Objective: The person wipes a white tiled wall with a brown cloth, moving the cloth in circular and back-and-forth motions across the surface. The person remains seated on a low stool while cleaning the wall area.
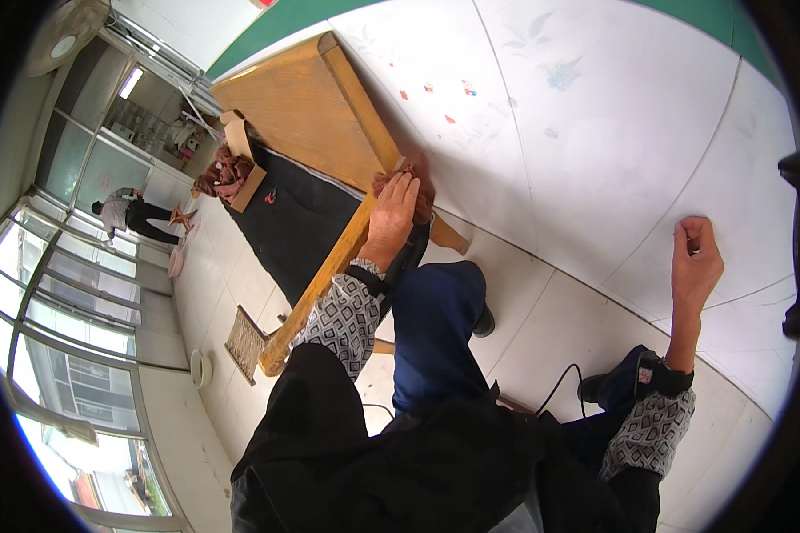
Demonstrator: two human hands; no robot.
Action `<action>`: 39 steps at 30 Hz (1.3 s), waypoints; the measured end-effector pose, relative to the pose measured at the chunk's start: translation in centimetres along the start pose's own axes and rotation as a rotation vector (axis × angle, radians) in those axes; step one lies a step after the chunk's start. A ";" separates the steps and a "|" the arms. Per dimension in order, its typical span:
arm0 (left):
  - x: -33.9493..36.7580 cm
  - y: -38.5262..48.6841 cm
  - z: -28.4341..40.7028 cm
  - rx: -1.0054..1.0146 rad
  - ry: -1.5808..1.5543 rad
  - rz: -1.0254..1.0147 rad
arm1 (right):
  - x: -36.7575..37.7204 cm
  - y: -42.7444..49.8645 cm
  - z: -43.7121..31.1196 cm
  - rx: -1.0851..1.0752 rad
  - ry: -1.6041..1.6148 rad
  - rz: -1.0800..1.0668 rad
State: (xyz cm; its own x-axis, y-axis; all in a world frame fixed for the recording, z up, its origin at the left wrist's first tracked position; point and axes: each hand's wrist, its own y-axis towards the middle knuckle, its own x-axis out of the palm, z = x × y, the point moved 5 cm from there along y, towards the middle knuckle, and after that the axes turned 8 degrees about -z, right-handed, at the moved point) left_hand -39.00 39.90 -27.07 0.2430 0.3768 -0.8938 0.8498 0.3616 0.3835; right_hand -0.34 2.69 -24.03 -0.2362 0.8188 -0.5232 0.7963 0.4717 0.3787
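My left hand (393,216) lies over a bundle of brown netted or fibrous material (423,193), its fingers bent onto it. The bundle sits at the corner where a wooden rail (330,270) meets a wooden end board (300,106). Much of it is hidden under the fingers. Out to the right, my right hand (697,260) is raised before the white tiled wall (607,133). Its thumb and fingertips come together in a pinch. Whether something thin, such as a thread, is between them is too small to tell.
Black cloth (307,223) covers the wooden frame's seat, with an open cardboard box (248,190) of brown material (223,174) on it. A woven stool (245,343) stands left. A person (130,213) bends near the glazed wall. A black cable (560,386) loops beside my leg.
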 end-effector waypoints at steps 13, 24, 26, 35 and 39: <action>9.1 -2.8 1.7 0.211 0.302 -0.663 | -0.1 -0.1 -0.3 0.036 0.023 0.040; -21.5 13.4 -3.5 0.081 0.408 0.432 | -0.2 0.0 -0.6 -0.030 0.011 0.074; -22.6 15.4 -5.0 0.067 0.487 0.452 | -0.2 0.1 -0.5 -0.031 0.013 0.071; -3.4 5.8 -3.3 0.269 0.369 -0.114 | -0.4 0.0 -0.8 -0.048 0.021 0.072; -0.8 4.7 -2.7 0.145 0.341 -0.251 | -0.5 0.1 -1.0 -0.046 -0.022 0.060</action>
State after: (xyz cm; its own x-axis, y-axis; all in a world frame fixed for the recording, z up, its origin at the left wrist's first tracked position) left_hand -36.46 43.65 -23.91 -0.1262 0.5611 -0.8180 0.9253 0.3638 0.1068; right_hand -0.75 2.64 -22.95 -0.1757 0.8391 -0.5147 0.7820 0.4366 0.4449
